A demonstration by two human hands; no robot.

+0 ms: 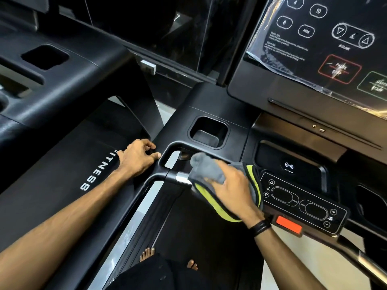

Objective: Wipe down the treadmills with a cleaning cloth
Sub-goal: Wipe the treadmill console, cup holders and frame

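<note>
Head view: looking down over a treadmill console [219, 105], bare feet on the belt below.
Cloth: grey cleaning cloth [211, 172] with a yellow-green underside, bunched over the silver section of the front handlebar [167, 174], just left of the lower control panel [303, 201].
Right grip: right hand [232, 187] pressed down on top of the cloth, fingers curled into its folds, clamped on the cloth.
Left grip: left hand [138, 158] resting on the console's left edge, fingertips touching the black plastic, fingers loosely bent and apart, holding nothing.
Step in hand: likely wiping the handlebar and the recess behind it.
Doing it well: wrap the cloth round the bar instead of skimming the top, then slide along its length toward the bend on the left; refold to a fresh face before moving on.
Next reach: square cup holder [208, 132] just behind, needing a fingertip push into the corners.
Caution: orange safety key [289, 225] and touch buttons sit just beside the cloth; light pressure there, no dragging across the key.
Bracing: left hand well placed for balance.
Not wiped as far as can be judged: upper display [314, 49] under loose plastic film; neighbouring treadmill [52, 80] on the left.
</note>
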